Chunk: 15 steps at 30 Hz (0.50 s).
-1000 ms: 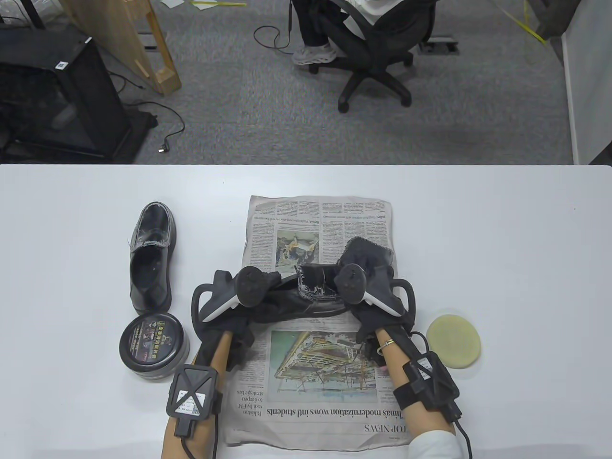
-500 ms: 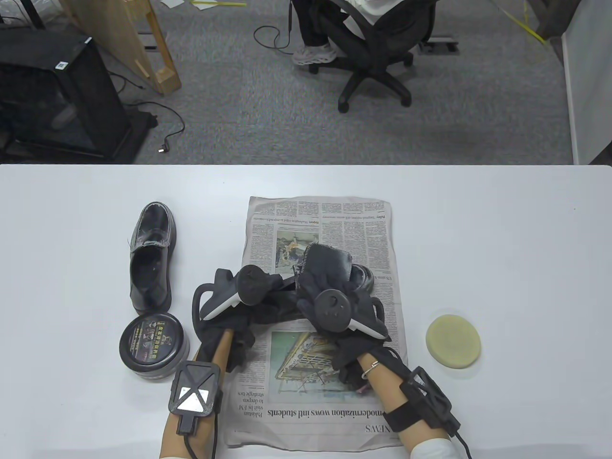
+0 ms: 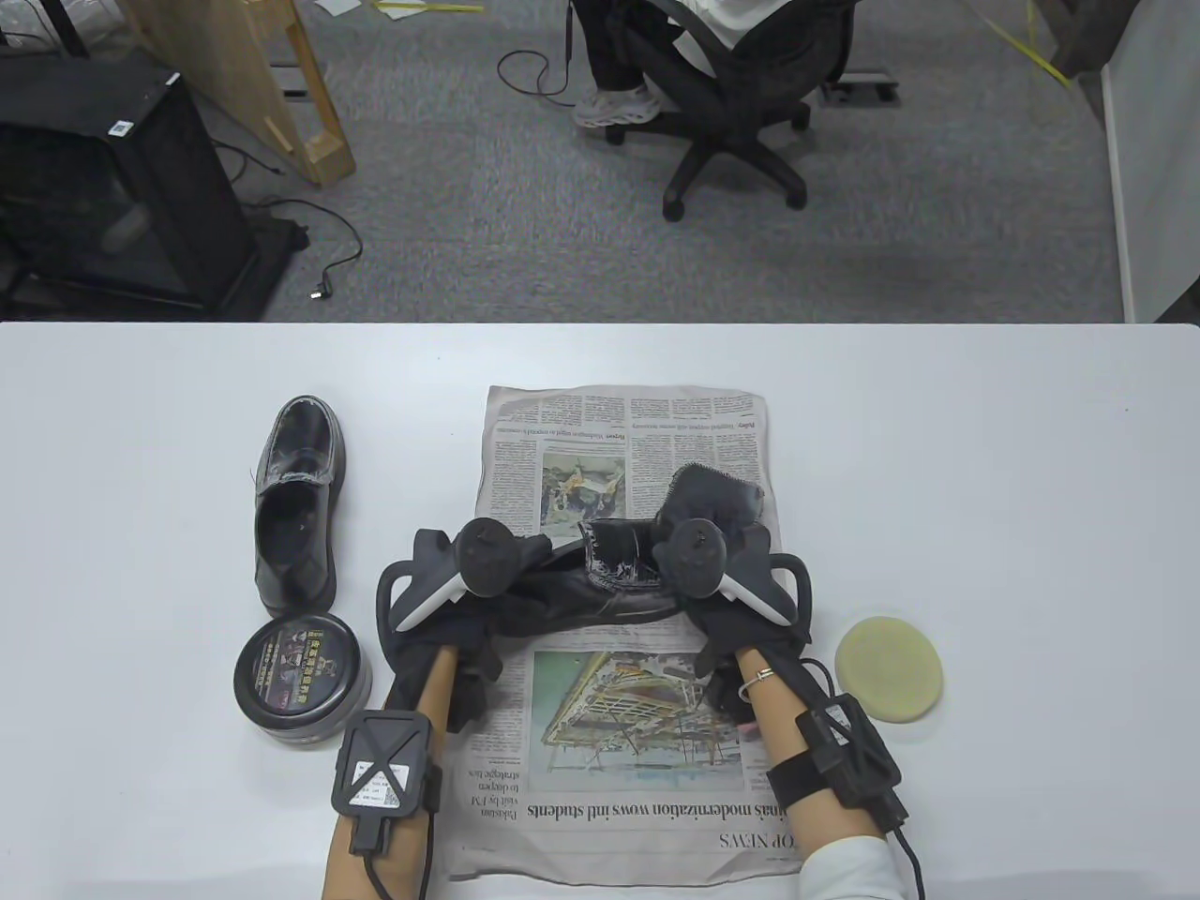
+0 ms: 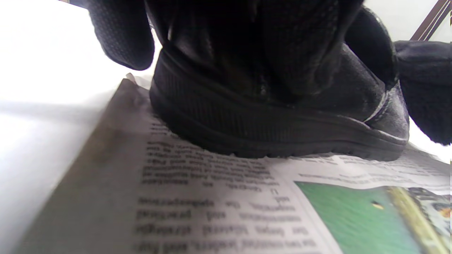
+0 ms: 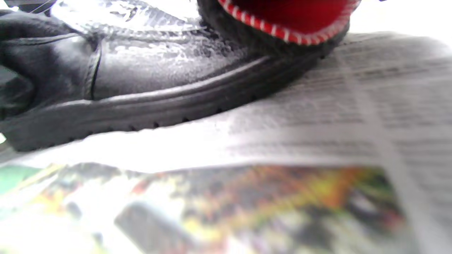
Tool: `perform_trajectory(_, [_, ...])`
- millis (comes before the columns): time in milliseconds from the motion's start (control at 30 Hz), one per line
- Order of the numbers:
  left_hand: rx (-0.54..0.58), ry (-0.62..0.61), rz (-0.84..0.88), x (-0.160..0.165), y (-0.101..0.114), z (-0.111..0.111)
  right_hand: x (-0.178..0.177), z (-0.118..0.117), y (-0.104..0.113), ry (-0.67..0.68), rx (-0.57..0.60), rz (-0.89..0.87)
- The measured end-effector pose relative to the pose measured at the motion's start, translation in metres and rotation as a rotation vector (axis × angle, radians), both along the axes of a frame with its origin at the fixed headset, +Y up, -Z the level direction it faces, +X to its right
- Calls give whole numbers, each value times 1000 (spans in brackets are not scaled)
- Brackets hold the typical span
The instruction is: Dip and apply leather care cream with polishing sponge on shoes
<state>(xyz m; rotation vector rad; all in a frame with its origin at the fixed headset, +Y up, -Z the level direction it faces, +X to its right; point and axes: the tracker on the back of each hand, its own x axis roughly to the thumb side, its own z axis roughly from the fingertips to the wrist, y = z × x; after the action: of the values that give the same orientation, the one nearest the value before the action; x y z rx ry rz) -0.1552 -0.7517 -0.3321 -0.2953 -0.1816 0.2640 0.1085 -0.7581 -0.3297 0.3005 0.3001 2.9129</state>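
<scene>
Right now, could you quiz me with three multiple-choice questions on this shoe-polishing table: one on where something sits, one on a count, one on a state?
1. Where is the yellow sponge?
A. On the table right of the newspaper
B. Inside the spare shoe
C. On the tin

2. How many shoes are on the table?
A. One
B. Two
C. Three

3. The cream tin is:
A. Open
B. Lidded
C. Tipped over

Answers: 1 A, it lies alone there. 2 B, one shoe at left, one held shoe on the newspaper. 3 B, its labelled lid is on.
</scene>
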Motion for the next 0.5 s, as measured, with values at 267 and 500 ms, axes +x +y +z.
perform_trajectory(267, [6, -38, -25, 1, 1, -1, -22, 47, -4, 183, 36, -92])
perform_trajectory(500, [-7, -41, -13, 1, 0, -2, -56, 24, 15, 189, 32, -264])
